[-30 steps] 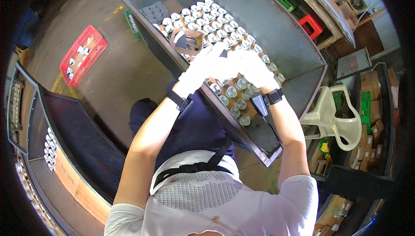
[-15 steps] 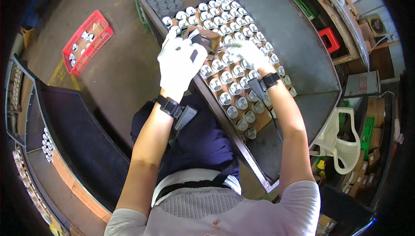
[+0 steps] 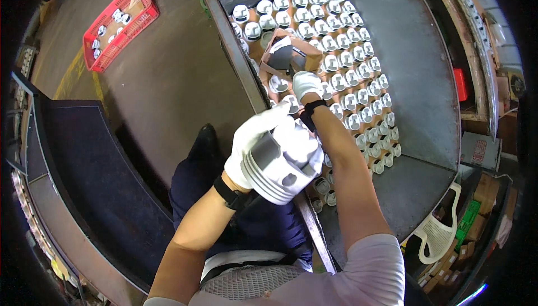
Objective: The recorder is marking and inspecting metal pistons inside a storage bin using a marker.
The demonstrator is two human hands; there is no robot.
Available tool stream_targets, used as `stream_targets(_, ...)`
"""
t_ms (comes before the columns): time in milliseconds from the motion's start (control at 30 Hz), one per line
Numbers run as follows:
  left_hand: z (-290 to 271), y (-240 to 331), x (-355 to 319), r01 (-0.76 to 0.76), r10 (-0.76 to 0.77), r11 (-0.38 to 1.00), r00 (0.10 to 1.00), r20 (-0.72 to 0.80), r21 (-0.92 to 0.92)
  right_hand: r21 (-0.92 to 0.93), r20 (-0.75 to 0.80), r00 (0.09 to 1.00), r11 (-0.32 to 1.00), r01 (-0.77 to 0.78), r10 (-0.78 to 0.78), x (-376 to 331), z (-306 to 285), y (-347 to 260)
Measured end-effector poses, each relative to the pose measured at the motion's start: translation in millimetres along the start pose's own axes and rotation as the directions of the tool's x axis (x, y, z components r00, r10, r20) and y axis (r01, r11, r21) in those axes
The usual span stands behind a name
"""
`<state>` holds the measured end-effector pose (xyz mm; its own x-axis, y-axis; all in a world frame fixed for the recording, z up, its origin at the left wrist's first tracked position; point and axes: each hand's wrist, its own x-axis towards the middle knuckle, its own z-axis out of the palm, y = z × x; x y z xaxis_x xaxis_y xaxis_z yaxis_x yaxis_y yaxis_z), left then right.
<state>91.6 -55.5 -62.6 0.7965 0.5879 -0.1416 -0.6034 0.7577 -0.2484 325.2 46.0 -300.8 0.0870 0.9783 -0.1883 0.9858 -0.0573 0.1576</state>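
A large silvery metal piston [image 3: 273, 167] is in my left hand [image 3: 245, 137], held up close in front of my body. The white-gloved fingers wrap around its upper left side; ring grooves and a round pin hole face me. My right hand [image 3: 307, 85], also gloved in white, is closed at the near edge of a small open cardboard box [image 3: 310, 54]. A dark item [image 3: 282, 58] lies inside that box. A thin dark piece shows beside the right fingertips, but what they grip is hidden. Rows of pistons [image 3: 349, 102] stand upright around the box.
The pistons stand on brown cardboard in a metal-sided bench [image 3: 417, 90]. On the floor at far left is a red plastic crate [image 3: 120, 28] holding several pistons. A dark bench [image 3: 84, 154] is at left. A pale plastic chair [image 3: 436, 237] stands at right.
My left hand has come down nearer my body, and the piston in it now shows plainly. My right hand has moved from above the pistons to the cardboard box's near edge.
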Motion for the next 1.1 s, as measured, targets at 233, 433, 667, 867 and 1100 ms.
stream_targets(233,5,5,-1,-0.044,0.041,0.996,0.998,0.039,0.081,0.090,0.039,0.996,0.993,0.080,-0.084,-5,15,3)
stream_targets(433,5,0,3,-0.114,0.158,0.967,0.970,-0.184,0.227,0.173,0.062,0.988,0.976,0.131,-0.144,-97,21,40)
stream_targets(667,21,-12,6,-0.141,0.139,0.973,0.990,0.023,0.183,0.102,0.107,0.965,0.968,0.230,-0.240,-216,51,76)
stream_targets(867,37,-16,8,-0.150,0.215,0.948,0.952,-0.220,0.280,0.250,0.277,0.945,0.963,0.104,-0.174,-243,64,69)
stream_targets(1100,20,-18,6,-0.211,0.286,0.910,0.943,-0.172,0.356,0.189,0.096,0.983,0.972,0.137,-0.157,-202,36,76)
